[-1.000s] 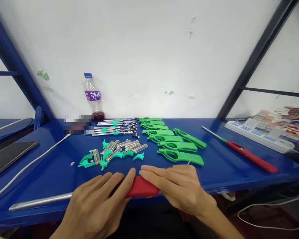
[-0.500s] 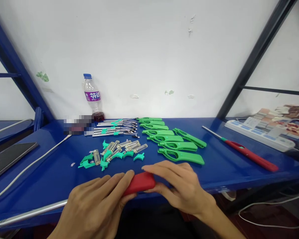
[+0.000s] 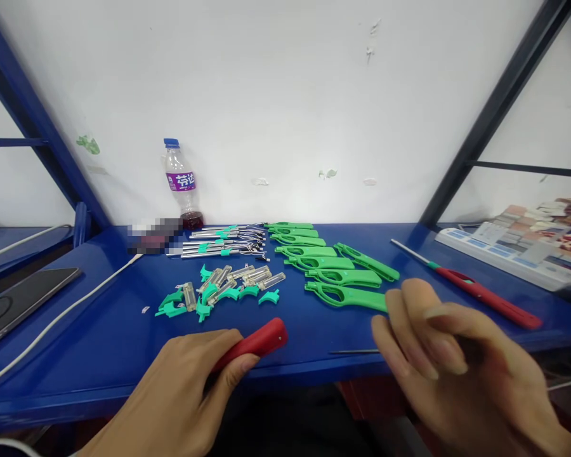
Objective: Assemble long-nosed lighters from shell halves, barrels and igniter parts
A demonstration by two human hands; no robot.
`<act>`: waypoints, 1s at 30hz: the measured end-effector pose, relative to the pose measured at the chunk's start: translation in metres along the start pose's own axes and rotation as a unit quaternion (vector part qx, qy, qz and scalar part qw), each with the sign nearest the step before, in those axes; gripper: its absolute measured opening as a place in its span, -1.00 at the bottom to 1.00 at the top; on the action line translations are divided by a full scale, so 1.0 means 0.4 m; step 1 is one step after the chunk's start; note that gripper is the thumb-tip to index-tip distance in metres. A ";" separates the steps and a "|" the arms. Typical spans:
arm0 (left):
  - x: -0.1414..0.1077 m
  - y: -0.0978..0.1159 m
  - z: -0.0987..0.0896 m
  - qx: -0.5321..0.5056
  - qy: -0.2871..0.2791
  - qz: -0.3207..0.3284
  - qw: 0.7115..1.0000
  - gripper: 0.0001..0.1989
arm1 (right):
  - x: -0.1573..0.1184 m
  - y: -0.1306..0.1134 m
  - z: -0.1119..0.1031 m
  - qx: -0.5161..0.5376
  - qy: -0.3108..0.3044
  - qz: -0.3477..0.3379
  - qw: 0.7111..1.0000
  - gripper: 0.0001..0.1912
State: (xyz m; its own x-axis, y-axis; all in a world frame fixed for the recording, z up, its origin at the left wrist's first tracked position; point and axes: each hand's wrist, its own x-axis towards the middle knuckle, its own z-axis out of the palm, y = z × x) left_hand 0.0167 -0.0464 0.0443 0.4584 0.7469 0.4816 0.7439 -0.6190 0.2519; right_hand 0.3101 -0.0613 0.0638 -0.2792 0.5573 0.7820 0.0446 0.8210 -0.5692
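Observation:
My left hand [image 3: 190,381] is wrapped around a red utility lighter [image 3: 264,339]; its rounded handle end sticks out past my thumb, and the rest is hidden by the hand. On the right, my right hand [image 3: 447,362] is raised over the table's front edge, fingers curled in and thumb bent across them. Whatever they may hold is hidden. A thin dark metal rod [image 3: 354,351] shows just left of these fingers, its right end behind them; I cannot tell whether they touch it. Several green lighter handle shells [image 3: 347,277] lie beyond, the nearest partly covered by my right hand.
Clear fuel tanks [image 3: 254,276] and teal trigger pieces [image 3: 269,297] lie mid-table, with metal lighter tubes [image 3: 209,252] behind. Another red lighter [image 3: 488,295] and a power strip [image 3: 504,260] sit right. A bottle [image 3: 183,190], a phone [image 3: 23,301] and a cable [image 3: 76,304] are left.
My right hand has let go of the red lighter and moved right, its fingers curling. My left hand keeps the lighter, whose metal tube no longer shows. The thin rod has come into view.

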 end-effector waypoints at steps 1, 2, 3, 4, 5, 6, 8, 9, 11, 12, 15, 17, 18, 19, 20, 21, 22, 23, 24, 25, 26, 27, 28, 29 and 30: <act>0.005 -0.004 0.005 -0.011 -0.026 0.001 1.000 -0.58 | 0.002 0.004 0.009 0.011 0.014 0.007 1.000 -0.52; 0.009 -0.009 0.010 -0.022 -0.047 0.001 0.999 -0.58 | 0.005 0.006 0.020 0.027 0.031 0.016 0.999 -0.54; 0.011 -0.015 0.015 -0.031 -0.063 0.001 0.998 -0.60 | 0.008 0.006 0.031 0.046 0.037 0.022 0.998 -0.57; 0.011 -0.020 0.019 -0.036 -0.068 0.001 0.997 -0.62 | 0.012 0.006 0.042 0.067 0.041 0.026 0.997 -0.58; 0.009 -0.025 0.023 -0.038 -0.066 0.001 0.997 -0.64 | 0.016 0.006 0.053 0.087 0.044 0.026 0.995 -0.60; 0.007 -0.029 0.025 -0.038 -0.060 0.002 0.997 -0.66 | 0.019 0.006 0.063 0.105 0.043 0.025 0.993 -0.61; 0.002 -0.032 0.025 -0.035 -0.054 0.009 0.998 -0.67 | 0.026 0.007 0.078 0.132 0.053 0.023 0.989 -0.63; 0.001 -0.031 0.023 -0.035 -0.060 0.014 0.997 -0.66 | 0.028 0.008 0.084 0.140 0.058 0.020 0.988 -0.64; 0.005 -0.027 0.019 -0.039 -0.089 0.023 0.995 -0.65 | 0.030 0.008 0.090 0.140 0.055 0.017 0.988 -0.65; 0.009 -0.025 0.017 -0.043 -0.104 0.027 0.993 -0.64 | 0.030 0.008 0.092 0.135 0.050 0.014 0.989 -0.64; 0.026 -0.025 0.022 -0.049 -0.124 0.034 0.990 -0.60 | 0.027 0.012 0.095 0.131 0.041 0.007 0.990 -0.65; 0.034 -0.032 0.037 -0.042 -0.119 0.045 0.991 -0.61 | 0.027 0.022 0.098 0.150 0.046 0.007 0.988 -0.65; 0.037 -0.037 0.046 -0.036 -0.112 0.051 0.992 -0.62 | 0.027 0.028 0.101 0.162 0.050 0.009 0.985 -0.66; 0.038 -0.042 0.056 -0.030 -0.103 0.059 0.992 -0.65 | 0.029 0.036 0.104 0.175 0.056 0.009 0.983 -0.65; 0.039 -0.048 0.066 -0.026 -0.092 0.069 0.993 -0.67 | 0.031 0.045 0.107 0.185 0.062 0.008 0.981 -0.64; 0.040 -0.052 0.076 -0.024 -0.078 0.079 0.993 -0.68 | 0.033 0.054 0.110 0.192 0.067 0.007 0.979 -0.63; 0.040 -0.056 0.083 -0.024 -0.067 0.086 0.994 -0.67 | 0.035 0.062 0.112 0.197 0.072 0.006 0.978 -0.62; 0.040 -0.059 0.089 -0.027 -0.059 0.090 0.994 -0.66 | 0.037 0.070 0.113 0.198 0.074 0.006 0.977 -0.61; 0.041 -0.061 0.093 -0.030 -0.055 0.091 0.994 -0.65 | 0.039 0.078 0.114 0.198 0.075 0.007 0.977 -0.60; 0.042 -0.062 0.095 -0.035 -0.057 0.088 0.994 -0.65 | 0.040 0.084 0.115 0.197 0.077 0.009 0.977 -0.59; 0.044 -0.062 0.096 -0.040 -0.064 0.084 0.994 -0.66 | 0.040 0.088 0.115 0.196 0.078 0.012 0.977 -0.59; 0.045 -0.062 0.096 -0.047 -0.073 0.080 0.993 -0.67 | 0.040 0.092 0.115 0.198 0.080 0.017 0.977 -0.59; 0.047 -0.062 0.095 -0.052 -0.080 0.077 0.992 -0.67 | 0.039 0.094 0.116 0.203 0.082 0.023 0.975 -0.59; 0.049 -0.062 0.093 -0.057 -0.084 0.077 0.992 -0.67 | 0.039 0.095 0.116 0.212 0.082 0.026 0.974 -0.60; 0.050 -0.063 0.092 -0.060 -0.085 0.078 0.991 -0.66 | 0.038 0.095 0.117 0.222 0.085 0.036 0.971 -0.61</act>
State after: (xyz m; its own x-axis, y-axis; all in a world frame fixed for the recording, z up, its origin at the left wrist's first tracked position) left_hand 0.0251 -0.0070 0.0166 0.6469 0.6634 0.3761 0.5986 -0.7473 0.2885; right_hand 0.2626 -0.0276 0.0422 -0.1264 0.6545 0.7454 -0.3708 0.6658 -0.6474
